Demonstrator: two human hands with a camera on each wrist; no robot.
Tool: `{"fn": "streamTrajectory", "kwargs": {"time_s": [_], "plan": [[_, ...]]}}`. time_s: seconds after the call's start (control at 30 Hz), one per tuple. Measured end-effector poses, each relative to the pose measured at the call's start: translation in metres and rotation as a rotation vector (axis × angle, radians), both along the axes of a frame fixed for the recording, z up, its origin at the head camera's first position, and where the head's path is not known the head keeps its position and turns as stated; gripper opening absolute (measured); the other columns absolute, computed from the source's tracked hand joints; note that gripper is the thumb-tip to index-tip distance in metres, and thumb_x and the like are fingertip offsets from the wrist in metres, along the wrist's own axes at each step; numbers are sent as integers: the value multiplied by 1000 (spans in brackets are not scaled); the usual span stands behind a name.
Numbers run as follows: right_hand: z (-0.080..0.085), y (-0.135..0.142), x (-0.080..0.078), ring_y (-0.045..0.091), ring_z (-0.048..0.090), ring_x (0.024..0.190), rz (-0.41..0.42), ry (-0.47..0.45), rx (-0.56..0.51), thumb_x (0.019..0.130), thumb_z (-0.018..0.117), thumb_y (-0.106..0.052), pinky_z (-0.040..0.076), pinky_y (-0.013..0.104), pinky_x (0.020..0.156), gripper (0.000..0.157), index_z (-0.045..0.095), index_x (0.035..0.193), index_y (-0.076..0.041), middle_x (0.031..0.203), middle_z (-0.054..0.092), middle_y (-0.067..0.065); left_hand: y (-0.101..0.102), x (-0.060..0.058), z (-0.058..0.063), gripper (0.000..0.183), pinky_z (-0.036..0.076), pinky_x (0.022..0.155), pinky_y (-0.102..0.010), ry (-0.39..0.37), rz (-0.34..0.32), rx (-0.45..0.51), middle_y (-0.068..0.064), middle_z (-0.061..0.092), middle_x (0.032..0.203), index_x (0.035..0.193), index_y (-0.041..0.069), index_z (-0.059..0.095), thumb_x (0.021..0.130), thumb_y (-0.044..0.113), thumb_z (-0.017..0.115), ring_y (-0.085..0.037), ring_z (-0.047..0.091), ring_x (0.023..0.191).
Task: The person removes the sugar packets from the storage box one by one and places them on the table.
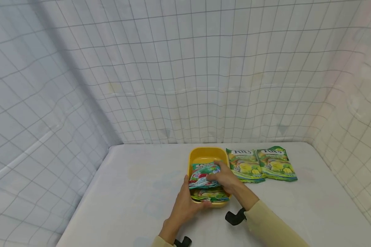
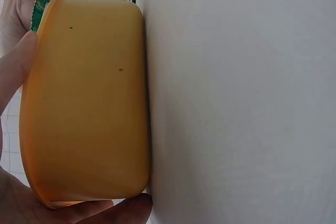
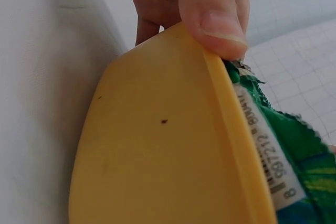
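Left hand (image 1: 184, 203) grips yellow tub (image 1: 206, 150) (presumably to steady it) while right hand (image 1: 225, 176) grasps teal packet (image 1: 200, 175)

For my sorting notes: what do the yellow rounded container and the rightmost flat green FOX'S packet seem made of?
Yellow rounded container: probably moulded plastic, smooth, satin; its wall looks seamless. Rightmost flat green FOX'S packet: likely plastic film, perhaps foil-lined, apparently glossy, as uneven edges and bright print suggest.
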State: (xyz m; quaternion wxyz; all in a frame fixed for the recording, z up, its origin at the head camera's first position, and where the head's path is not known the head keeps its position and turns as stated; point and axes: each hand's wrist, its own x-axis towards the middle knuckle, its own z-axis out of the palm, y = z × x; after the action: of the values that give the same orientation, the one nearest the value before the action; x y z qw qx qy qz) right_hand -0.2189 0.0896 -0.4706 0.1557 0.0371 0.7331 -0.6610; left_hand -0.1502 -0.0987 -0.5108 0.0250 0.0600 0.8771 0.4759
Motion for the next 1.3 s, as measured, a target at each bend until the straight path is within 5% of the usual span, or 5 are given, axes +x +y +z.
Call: {"fn": "streamTrajectory", "kwargs": {"time_s": [0.7, 1.3], "plan": [[-5, -1, -3, 37, 59, 104, -5, 12, 16, 81, 77, 12, 55, 44, 85, 79, 43, 151, -5, 134, 50, 28, 1, 0, 1, 134, 34, 112, -58, -20, 20, 22, -25, 27, 161, 162, 0, 10, 70, 61, 87, -41, 38, 142], [8, 11, 8, 36, 60, 104, -54, 62, 15, 77, 79, 12, 56, 42, 82, 81, 52, 147, -17, 134, 52, 25, 2, 0, 1, 136, 35, 112, -56, -7, 15, 22, -25, 31, 160, 162, 0, 8, 70, 61, 88, -39, 41, 139]]}}
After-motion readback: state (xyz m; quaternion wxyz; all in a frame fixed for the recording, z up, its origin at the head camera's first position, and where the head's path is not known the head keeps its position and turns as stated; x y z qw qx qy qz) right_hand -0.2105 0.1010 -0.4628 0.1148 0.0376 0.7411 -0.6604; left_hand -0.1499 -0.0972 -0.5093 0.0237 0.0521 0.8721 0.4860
